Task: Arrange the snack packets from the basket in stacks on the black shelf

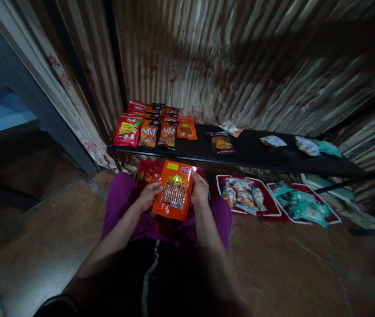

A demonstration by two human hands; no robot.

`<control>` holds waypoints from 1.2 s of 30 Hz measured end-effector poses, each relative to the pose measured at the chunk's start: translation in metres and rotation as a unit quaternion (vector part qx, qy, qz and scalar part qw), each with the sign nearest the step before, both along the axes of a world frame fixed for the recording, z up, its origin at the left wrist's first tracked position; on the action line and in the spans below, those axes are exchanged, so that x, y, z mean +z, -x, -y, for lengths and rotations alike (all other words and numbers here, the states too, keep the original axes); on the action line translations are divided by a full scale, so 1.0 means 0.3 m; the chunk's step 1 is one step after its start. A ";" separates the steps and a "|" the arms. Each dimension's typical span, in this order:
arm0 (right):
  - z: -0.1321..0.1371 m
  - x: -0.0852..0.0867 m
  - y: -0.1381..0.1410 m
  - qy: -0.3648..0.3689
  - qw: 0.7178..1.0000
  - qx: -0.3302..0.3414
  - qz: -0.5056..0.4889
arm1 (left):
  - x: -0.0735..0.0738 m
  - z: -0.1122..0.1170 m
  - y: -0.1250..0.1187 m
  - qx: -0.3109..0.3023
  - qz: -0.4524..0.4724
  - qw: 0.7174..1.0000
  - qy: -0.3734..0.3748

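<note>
An orange snack packet with a clear window showing thin sticks is held upright, tilted slightly, between both hands. My left hand pinches its left edge. On the opposite side, my right hand grips the upper right edge. Behind and below the packet is a red basket with red packets in it, partly hidden by the packet and my hands. A similar, smaller-looking orange packet stands on the black shelf, beside black-and-orange snack bags and red snack bags.
Farther right on the shelf lie a dark brown packet, a white-and-red packet and several pale ones. Two more baskets stand on the floor, one with white-and-orange packets, the other with green packets. A striped curtain hangs behind.
</note>
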State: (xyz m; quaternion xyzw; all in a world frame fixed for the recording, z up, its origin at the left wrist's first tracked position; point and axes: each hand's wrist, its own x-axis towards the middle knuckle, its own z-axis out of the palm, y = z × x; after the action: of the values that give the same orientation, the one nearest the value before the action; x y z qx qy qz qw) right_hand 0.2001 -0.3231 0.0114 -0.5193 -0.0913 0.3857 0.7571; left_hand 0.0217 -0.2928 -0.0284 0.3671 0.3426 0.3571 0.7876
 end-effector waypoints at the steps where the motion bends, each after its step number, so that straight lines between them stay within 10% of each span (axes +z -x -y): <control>1: 0.000 -0.003 0.000 0.000 1.000 0.006 -0.003 | 0.002 -0.002 0.000 -0.002 0.001 1.000 0.002; 12: 0.074 -0.063 0.018 0.050 0.966 0.254 -0.005 | 0.081 -0.120 -0.090 0.171 0.058 0.984 -0.005; 36: 0.076 -0.061 0.060 0.002 0.986 0.155 -0.063 | 0.094 -0.105 -0.130 0.197 0.085 0.975 0.051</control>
State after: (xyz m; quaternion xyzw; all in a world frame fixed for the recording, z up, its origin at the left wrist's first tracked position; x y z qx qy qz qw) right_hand 0.1821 -0.3459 -0.0070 -0.4754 -0.1221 0.5302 0.6914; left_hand 0.0606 -0.2614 -0.0003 0.2202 0.3580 0.5170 0.7457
